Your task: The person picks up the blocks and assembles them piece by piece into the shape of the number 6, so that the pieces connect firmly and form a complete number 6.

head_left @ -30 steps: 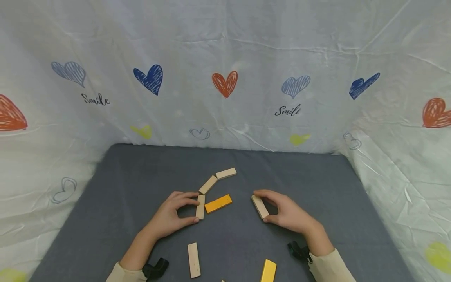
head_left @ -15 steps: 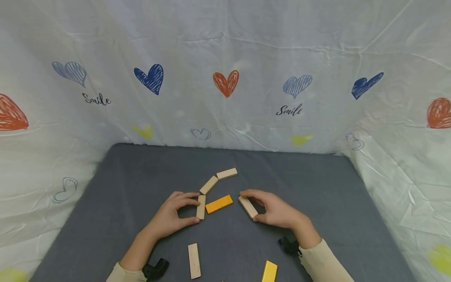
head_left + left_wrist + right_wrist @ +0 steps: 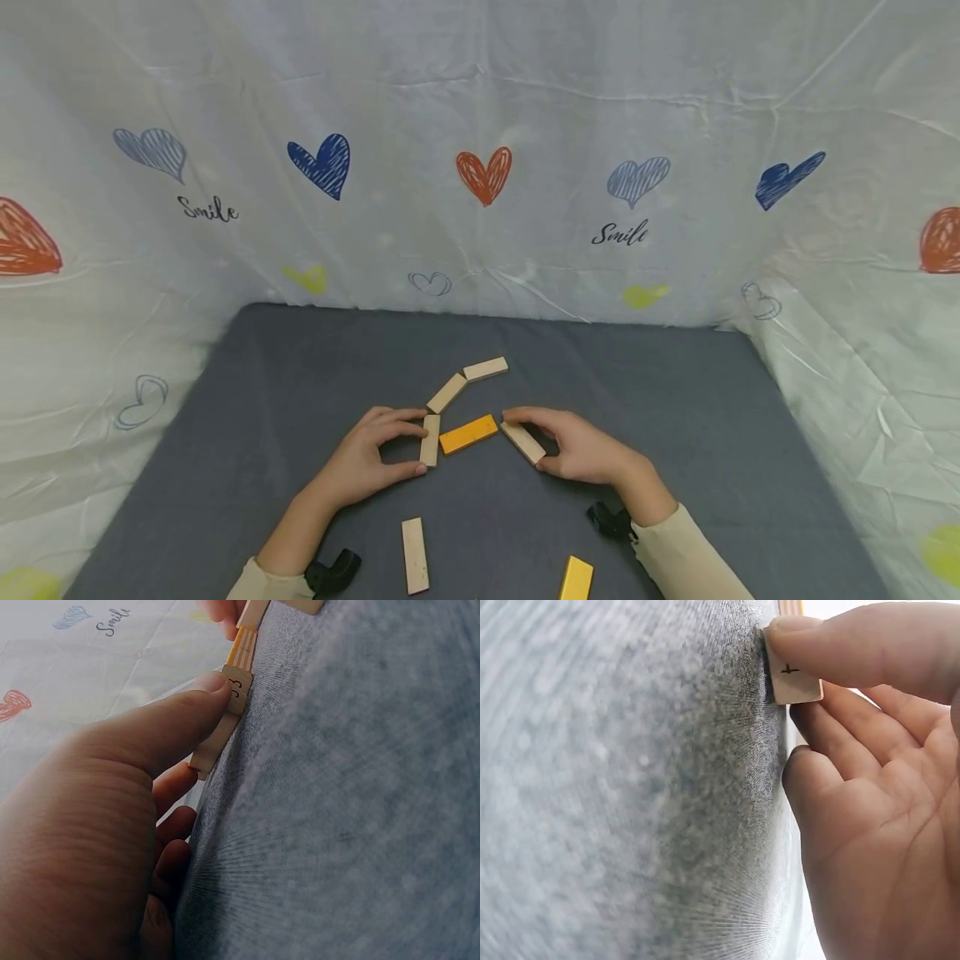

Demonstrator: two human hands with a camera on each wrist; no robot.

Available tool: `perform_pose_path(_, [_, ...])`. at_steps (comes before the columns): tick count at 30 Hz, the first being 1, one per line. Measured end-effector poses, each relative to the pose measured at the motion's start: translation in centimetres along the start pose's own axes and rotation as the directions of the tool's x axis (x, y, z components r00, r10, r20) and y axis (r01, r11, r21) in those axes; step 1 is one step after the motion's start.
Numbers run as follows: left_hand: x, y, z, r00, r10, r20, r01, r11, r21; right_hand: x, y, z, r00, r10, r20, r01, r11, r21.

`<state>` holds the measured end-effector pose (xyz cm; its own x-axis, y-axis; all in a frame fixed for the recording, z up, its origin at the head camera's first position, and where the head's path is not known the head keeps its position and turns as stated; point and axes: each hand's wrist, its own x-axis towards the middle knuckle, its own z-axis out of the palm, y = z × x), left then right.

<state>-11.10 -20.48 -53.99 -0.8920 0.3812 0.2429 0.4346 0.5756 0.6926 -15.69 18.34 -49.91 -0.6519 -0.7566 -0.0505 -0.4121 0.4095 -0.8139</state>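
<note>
My left hand (image 3: pixel 365 456) pinches a pale wooden block (image 3: pixel 430 441) lengthwise, thumb on the near end and fingertips at the far end. A dark mark shows on the end of that block (image 3: pixel 237 690) in the left wrist view. My right hand (image 3: pixel 585 446) grips another pale block (image 3: pixel 522 442) by its two ends, its far end close to a yellow block (image 3: pixel 468 434). The yellow block lies slanted between both hands, its left end right at the left-hand block. Beyond them, two pale blocks (image 3: pixel 447 393) (image 3: pixel 486 368) continue the line in a curve.
Nearer the front lie a loose pale block (image 3: pixel 415 556) and a second yellow block (image 3: pixel 576 578). All rest on a grey cloth-covered table (image 3: pixel 300 358). A white curtain (image 3: pixel 540 117) with printed hearts rises behind and at both sides.
My right hand has moved left with its pale block, bringing it beside the right end of the yellow block. The left hand stays on its block.
</note>
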Motion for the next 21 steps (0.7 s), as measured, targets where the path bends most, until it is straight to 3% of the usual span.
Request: perform_pose_path(21, [0.01,-0.24,0.04,1.000,0.005,0.007,-0.005,1.000,-0.007,0.03,0.23,0.02,0.999,0.004,0.048,-0.007,0.997,0.075])
